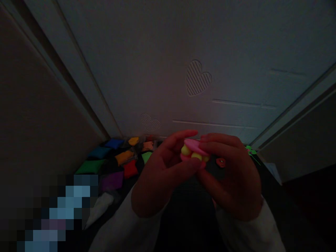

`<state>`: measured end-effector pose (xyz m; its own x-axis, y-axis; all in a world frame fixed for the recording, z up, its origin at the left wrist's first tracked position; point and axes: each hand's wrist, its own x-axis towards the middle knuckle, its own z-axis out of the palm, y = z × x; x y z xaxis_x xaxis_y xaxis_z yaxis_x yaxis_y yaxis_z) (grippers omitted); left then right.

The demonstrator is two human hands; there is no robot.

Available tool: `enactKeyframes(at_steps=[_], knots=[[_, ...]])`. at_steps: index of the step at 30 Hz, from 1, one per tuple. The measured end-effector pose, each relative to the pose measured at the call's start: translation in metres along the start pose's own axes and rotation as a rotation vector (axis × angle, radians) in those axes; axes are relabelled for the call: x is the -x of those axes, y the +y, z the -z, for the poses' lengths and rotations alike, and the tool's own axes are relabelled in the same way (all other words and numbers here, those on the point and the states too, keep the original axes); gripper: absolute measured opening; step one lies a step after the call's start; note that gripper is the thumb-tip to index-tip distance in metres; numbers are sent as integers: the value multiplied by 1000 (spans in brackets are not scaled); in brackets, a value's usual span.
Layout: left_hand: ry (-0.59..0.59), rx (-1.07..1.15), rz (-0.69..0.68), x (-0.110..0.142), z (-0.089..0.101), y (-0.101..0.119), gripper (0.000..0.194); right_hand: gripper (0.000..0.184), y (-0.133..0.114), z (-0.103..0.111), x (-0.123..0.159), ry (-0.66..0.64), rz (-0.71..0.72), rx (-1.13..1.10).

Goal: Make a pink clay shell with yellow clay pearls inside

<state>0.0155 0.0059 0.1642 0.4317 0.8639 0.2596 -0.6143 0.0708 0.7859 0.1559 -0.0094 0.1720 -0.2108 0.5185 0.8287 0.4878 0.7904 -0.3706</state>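
Note:
Between my two hands is a clay macaron, with two pink discs and several pale yellow balls sandwiched between them. My left hand grips it from the left, its thumb pressed against the yellow balls at the front and its index finger raised behind. On the other side, my right hand has its fingers on the top pink disc and its thumb underneath. A small reddish clay piece shows beyond the gap of my right hand, on the dark surface.
Clay packets in several colours lie at the left, among them a green packet, a purple packet and a red packet. A whitish bag lies nearer. Bright green pieces are at the right. A white panel with embossed hearts rises behind.

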Motion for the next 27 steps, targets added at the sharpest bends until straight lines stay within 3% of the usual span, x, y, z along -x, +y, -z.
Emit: enactKeyframes(at_steps=[17, 23, 27], knots=[[68, -24, 4, 2, -4, -1, 31, 35, -2, 0, -2, -7, 23, 43], [14, -439, -196, 7, 5, 8, 53, 46, 3, 3, 5, -11, -181, -148], [-4, -782, -269, 11, 18, 13, 52, 53, 8, 3, 9, -4, -228, -248]])
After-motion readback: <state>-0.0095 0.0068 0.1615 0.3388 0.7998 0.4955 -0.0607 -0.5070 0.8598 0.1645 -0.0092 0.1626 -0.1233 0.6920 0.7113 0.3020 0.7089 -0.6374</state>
